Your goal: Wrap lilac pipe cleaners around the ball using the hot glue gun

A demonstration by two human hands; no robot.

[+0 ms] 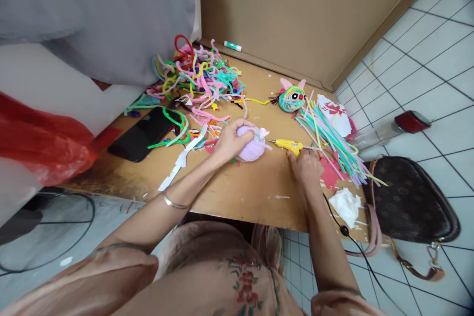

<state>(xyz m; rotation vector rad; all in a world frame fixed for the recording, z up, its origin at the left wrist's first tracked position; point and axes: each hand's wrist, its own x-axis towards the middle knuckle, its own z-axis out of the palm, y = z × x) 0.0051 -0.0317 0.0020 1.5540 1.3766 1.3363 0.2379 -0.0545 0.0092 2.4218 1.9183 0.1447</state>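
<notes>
My left hand (237, 139) is closed around a round ball wrapped in lilac pipe cleaner (252, 149), held just over the wooden table. A small pink tuft tops the ball, and one lilac end sticks out on its right side. In my right hand (306, 167) is a yellow hot glue gun (289, 145), gripped by its handle. Its nozzle points left at the ball, a short gap away. Behind the glue gun sits a finished-looking striped ball figure (292, 98) with pink ears, eyes and a red nose.
Tangled coloured pipe cleaners (202, 76) heap at the back left, near a black phone (138, 133) and a glue stick (233, 46). Straight pipe cleaners (333, 136) lie right, by a clear bottle (381, 133), crumpled tissue (346, 206) and brown handbag (414, 200). A black cord (365, 259) hangs off the table.
</notes>
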